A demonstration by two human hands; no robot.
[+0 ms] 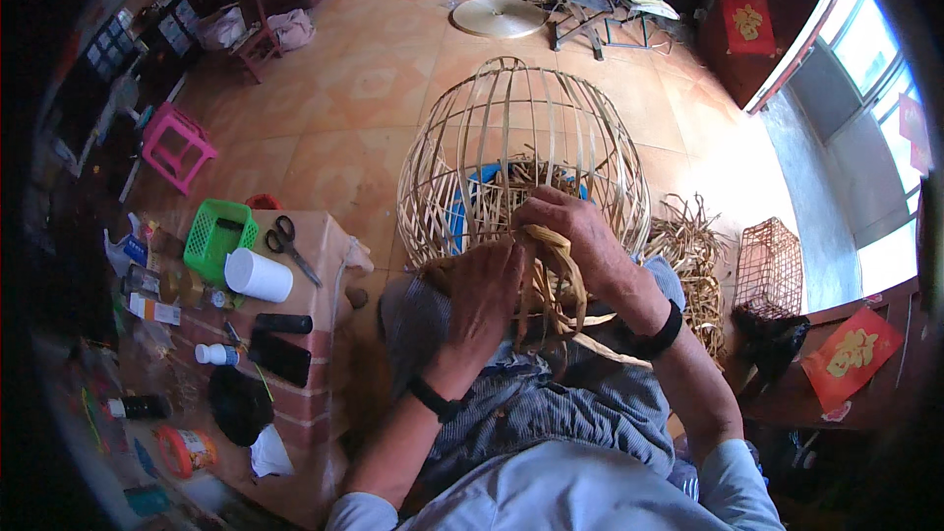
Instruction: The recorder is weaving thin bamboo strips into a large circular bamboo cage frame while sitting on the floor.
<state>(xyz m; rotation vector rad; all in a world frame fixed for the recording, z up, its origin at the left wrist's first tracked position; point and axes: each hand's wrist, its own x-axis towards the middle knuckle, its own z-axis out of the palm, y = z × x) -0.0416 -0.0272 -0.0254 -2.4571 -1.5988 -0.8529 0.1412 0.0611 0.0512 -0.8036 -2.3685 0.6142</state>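
Note:
A large open-ribbed basket frame of thin bamboo strips (507,118) lies across my lap, its rounded end pointing away. At its near rim my right hand (580,234) is closed, its fingers bent around a tan dried fibre strip (560,248). The strip loops down between my hands, and a loose tail reaches toward my right wrist. Beside it my left hand (487,295) is closed at the rim, fingers pressed together against the same strip; its fingertips are partly hidden. Through the ribs show a blue container (459,216) and a heap of dried stalks (531,177).
More dried stalks (693,246) lie right of my knee, near a wire basket (770,265). On the left table (305,334) are scissors (290,246), a green basket (218,236), a white roll (258,275) and a black phone (279,358). A pink stool (177,146) stands beyond.

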